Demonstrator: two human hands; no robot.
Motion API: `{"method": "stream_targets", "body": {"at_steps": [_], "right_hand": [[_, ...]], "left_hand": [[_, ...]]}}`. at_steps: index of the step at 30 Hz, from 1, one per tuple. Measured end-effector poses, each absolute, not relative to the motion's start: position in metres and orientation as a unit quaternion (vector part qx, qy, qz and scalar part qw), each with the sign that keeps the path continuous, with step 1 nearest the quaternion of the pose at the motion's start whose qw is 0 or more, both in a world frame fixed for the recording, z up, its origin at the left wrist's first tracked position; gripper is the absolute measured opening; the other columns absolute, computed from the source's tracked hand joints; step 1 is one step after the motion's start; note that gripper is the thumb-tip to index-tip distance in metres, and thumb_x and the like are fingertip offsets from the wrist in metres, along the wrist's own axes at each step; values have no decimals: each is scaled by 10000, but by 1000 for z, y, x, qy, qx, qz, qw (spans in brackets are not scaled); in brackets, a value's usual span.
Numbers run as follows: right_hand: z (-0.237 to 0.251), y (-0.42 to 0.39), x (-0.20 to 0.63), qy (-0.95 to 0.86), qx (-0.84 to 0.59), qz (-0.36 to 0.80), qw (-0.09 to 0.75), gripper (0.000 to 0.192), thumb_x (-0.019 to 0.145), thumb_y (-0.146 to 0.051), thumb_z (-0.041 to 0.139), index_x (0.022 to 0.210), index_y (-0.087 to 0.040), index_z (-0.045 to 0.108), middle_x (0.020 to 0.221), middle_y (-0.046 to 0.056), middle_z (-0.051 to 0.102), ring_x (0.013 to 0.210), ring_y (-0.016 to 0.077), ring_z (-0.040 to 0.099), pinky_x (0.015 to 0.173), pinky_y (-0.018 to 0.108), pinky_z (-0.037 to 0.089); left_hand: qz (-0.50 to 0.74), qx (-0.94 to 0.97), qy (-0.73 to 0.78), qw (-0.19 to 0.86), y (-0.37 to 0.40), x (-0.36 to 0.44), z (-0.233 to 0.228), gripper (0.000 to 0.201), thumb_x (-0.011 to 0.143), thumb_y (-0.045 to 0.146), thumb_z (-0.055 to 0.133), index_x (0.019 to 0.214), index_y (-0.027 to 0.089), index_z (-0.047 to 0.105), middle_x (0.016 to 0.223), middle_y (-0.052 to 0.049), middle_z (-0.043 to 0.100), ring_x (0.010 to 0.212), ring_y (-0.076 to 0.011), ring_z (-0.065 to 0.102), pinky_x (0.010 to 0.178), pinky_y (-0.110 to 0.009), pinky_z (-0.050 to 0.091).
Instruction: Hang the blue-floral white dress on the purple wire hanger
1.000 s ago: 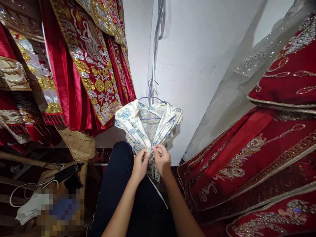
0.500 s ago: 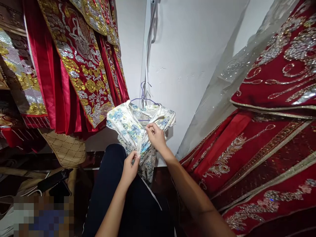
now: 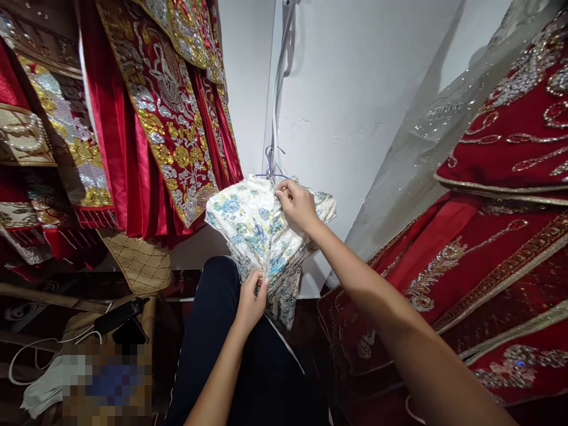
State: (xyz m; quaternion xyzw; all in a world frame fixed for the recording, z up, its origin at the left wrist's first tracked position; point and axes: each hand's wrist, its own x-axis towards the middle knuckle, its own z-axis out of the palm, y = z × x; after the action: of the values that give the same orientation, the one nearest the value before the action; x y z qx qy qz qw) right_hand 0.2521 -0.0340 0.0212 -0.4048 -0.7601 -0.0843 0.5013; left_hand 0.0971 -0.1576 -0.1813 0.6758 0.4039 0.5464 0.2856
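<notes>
A white short-sleeved floral garment [image 3: 239,216] with blue and yellow flowers hangs in front of me on a thin purple hanger [image 3: 280,175]. Its two front edges lie together in a straight line from collar to waist. Near the collar, my right hand [image 3: 298,204] is closed in a pinch at the top of that front line. Lower down, my left hand [image 3: 254,300] pinches the bottom of the same line between thumb and fingers. Whether a small zip pull is in the right fingers is hidden. The garment's lower part hangs narrow and creased beside my knee.
Red embroidered gowns [image 3: 171,112] hang at the left, and a beaded red gown [image 3: 501,148] with sheer covering [image 3: 399,142] at the right. A wooden stool [image 3: 148,313] at lower left bears a black phone-like object [image 3: 119,315], a cable and cloth. A white wall [image 3: 346,77] stands behind.
My right hand has moved up from mid-chest to the collar, and the open V-neck has come together into one line. The left hand stays at the bottom. My view has turned slightly left.
</notes>
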Motion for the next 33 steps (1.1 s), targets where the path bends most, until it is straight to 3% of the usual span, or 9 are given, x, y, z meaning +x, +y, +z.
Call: {"method": "stream_targets", "body": {"at_steps": [12,16,22,27,30,33], "right_hand": [[27,-44,256,-757,-411,-75,501,139,923,-316,508,938,-223,609,584,-39,525,541,152,482,585,253,323],[27,-48,260,-751,-405,-83,516,115,913,-304,524,926,-224,606,578,-45,498,541,147,471,581,249,321],[29,-56,267,-749,-395,-93,523,106,920,-293,527,927,-220,603,569,-53,482,525,134,451,581,248,318],[29,-64,267,-754,-399,-88,514,141,941,-320,507,942,-217,603,571,-44,490,526,140,453,579,251,329],[27,-66,266,-754,-407,-89,508,167,953,-338,499,960,-215,612,586,-31,523,538,148,477,589,253,346],[18,-65,265,-757,-410,-101,499,187,958,-349,502,990,-220,632,624,-13,586,563,159,529,601,257,363]], "left_hand": [[527,676,428,287,-163,96,-196,234,987,326,447,789,205,476,757,-6,444,711,-156,437,667,-261,361],[524,684,423,281,-157,102,-187,209,980,330,471,830,202,539,810,-26,530,775,-172,516,712,-275,408],[585,690,365,219,-119,101,-108,202,976,333,506,1100,216,613,994,-68,646,925,-190,607,822,-310,474],[638,697,301,127,-77,100,-14,370,990,350,482,1341,235,512,950,-51,645,808,-162,602,746,-292,482],[605,735,294,81,-58,101,15,245,978,345,503,1113,192,639,931,-57,661,804,-169,600,723,-283,463],[580,752,311,31,-50,100,22,215,969,313,509,874,170,638,841,-48,647,791,-174,586,724,-278,433]]}}
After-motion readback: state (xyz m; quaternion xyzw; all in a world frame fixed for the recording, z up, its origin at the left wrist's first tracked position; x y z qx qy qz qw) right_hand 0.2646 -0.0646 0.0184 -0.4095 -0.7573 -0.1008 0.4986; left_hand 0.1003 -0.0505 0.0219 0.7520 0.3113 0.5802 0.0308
